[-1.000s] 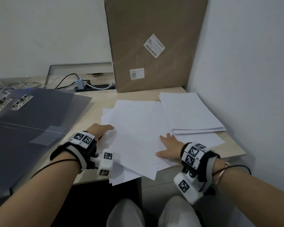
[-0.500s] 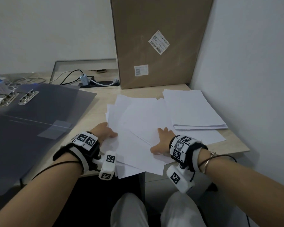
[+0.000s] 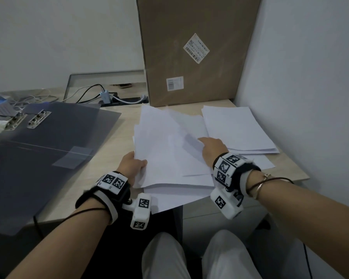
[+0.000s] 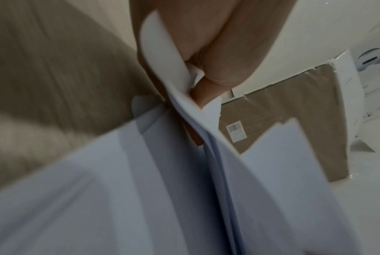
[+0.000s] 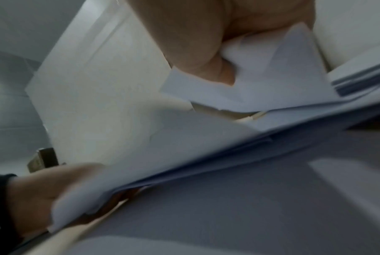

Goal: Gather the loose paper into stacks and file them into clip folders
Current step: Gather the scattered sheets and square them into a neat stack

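Note:
A loose bundle of white paper sheets (image 3: 165, 150) is lifted and tilted above the wooden desk. My left hand (image 3: 132, 165) pinches its left edge, thumb on top, and the left wrist view shows the same left hand (image 4: 208, 72) with thumb and fingers closed on those sheets (image 4: 184, 82). My right hand (image 3: 211, 147) grips the right side of the bundle, and the right wrist view shows this right hand (image 5: 219, 69) with paper (image 5: 261, 82) between thumb and fingers. More sheets (image 3: 169, 200) lie under the bundle, overhanging the desk's front edge. A neat paper stack (image 3: 238, 129) lies at the right. Dark clip folders (image 3: 48, 141) lie open at the left.
A tall cardboard box (image 3: 193, 49) stands against the back wall, close behind the papers. The white side wall (image 3: 310, 97) bounds the desk on the right. Cables and a power strip (image 3: 117, 99) sit behind the folders. Metal clips (image 3: 26, 120) are on the folders' far left.
Both hands went from pressing flat on the spread sheets to gripping them. The sheets were pushed together and their bundle has risen off the desk, tilted toward the box.

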A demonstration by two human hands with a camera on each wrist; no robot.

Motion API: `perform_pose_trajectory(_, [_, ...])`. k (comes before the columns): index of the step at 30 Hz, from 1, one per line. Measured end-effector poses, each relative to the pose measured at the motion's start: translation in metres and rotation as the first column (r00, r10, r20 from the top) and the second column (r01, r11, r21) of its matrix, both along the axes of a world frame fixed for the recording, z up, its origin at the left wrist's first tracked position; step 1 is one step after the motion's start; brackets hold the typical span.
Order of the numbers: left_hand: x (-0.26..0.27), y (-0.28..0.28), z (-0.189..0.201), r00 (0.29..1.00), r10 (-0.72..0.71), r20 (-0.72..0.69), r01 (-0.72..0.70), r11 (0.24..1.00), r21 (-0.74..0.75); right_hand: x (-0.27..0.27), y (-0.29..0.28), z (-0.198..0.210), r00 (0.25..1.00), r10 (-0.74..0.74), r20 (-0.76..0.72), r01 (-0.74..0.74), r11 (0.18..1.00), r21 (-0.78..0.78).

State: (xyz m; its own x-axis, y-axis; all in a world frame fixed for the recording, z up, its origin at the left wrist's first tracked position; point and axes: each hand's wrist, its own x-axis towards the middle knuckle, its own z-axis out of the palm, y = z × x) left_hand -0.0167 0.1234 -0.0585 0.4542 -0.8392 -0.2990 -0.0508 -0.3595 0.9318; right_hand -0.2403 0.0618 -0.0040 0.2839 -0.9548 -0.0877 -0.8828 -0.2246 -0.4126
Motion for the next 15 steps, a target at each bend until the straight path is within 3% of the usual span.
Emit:
perform_pose_trajectory(3, [-0.005,-0.003,0.002,0.997,-0.023,-0.067,0.023,1.000,0.002,0.001,0.007,0.010,0.988,0.133,0.079,-0.129,0.990,-0.060])
perform_pose_trajectory(6, [-0.009,-0.001,0.007,0.968,-0.054,-0.247,0.049,0.998,-0.025,0.009,0.017,0.004,0.947,0.318,-0.050,-0.319,0.948,-0.020])
perform_pose_trajectory(9, [-0.003,0.004,0.013,0.848,-0.094,-0.521,0.094,0.995,-0.028,0.010,0.023,-0.011,0.909,0.395,-0.137,-0.381,0.917,0.117])
perform_pose_trajectory(11, [0.005,0.008,0.019,0.775,-0.133,-0.618,0.150,0.988,-0.024,0.007,0.026,-0.020,0.874,0.458,-0.160,-0.416,0.877,0.239])
perform_pose_trajectory(13, [0.009,0.009,0.023,0.776,-0.143,-0.614,0.190,0.982,0.012,0.002,0.029,-0.024,0.822,0.539,-0.186,-0.459,0.820,0.343])
perform_pose_trajectory(15, [0.008,0.007,0.022,0.823,-0.127,-0.554,0.222,0.969,0.106,-0.002,0.028,-0.019,0.829,0.534,-0.166,-0.453,0.816,0.360])
